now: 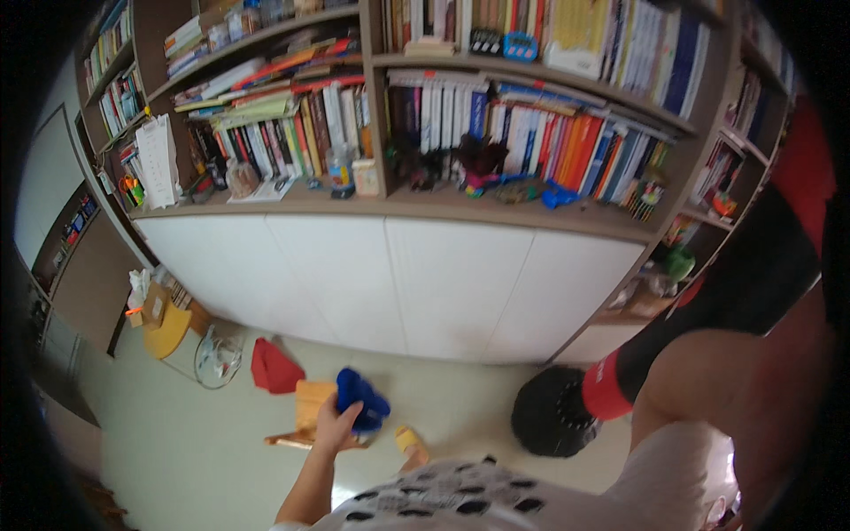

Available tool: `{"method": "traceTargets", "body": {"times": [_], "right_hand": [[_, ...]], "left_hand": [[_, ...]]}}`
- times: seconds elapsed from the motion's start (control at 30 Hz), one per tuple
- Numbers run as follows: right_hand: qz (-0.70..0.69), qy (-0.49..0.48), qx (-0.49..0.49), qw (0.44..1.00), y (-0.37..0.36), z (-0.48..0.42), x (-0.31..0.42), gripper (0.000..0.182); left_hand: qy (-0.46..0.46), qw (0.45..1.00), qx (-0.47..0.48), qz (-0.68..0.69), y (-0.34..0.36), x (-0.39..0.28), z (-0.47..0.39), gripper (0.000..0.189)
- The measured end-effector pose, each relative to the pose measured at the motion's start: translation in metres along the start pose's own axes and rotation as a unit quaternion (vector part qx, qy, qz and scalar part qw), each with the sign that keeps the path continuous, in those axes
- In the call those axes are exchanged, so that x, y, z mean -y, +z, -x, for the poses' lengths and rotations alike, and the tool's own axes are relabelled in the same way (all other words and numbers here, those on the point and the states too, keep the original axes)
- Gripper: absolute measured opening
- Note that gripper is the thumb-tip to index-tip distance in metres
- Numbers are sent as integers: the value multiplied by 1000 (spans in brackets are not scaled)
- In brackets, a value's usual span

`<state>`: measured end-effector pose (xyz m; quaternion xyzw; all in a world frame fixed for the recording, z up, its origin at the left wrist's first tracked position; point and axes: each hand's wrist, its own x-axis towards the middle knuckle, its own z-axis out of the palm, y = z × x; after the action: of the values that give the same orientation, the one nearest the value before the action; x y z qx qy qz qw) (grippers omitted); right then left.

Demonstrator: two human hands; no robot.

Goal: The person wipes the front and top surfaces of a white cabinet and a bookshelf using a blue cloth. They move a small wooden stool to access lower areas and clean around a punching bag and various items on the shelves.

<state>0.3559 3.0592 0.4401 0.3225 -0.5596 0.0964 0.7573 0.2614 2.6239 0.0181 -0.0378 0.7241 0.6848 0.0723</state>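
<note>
My left hand (337,423) is closed around a dark blue cloth item (362,398), its thumb lying across the near side. Whether this is a cap or a folded cloth I cannot tell. Beneath the hand and the blue item stands a small wooden stool or chair (315,403), partly covered by them. Just beyond it a red cloth-like item (275,366) rests on the floor. My right arm is raised and bent at the right side of the view, with its hand out of view. A foot in a yellow slipper (410,441) shows below my shirt.
Ahead, white cabinet doors (339,285) run under a bookcase shelf (292,207) crowded with books. To the right stands a red and black punching bag (607,388) on a round black base (548,411). A yellow stool (168,335) holds a cardboard box (155,305); a plastic bag (219,355) lies nearby.
</note>
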Motion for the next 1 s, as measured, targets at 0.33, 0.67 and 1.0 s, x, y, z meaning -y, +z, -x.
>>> {"method": "traceTargets", "body": {"times": [0.33, 0.67, 1.0], "right_hand": [[61, 18, -57, 996, -68, -14, 12, 37], [110, 8, -73, 991, -43, -29, 71, 38], [135, 11, -75, 988, 18, -64, 159, 38]], "left_hand": [[-17, 999, 24, 12, 14, -20, 72, 37], [20, 995, 75, -65, -27, -10, 69, 52], [67, 997, 18, 18, -152, -27, 111, 32]]}}
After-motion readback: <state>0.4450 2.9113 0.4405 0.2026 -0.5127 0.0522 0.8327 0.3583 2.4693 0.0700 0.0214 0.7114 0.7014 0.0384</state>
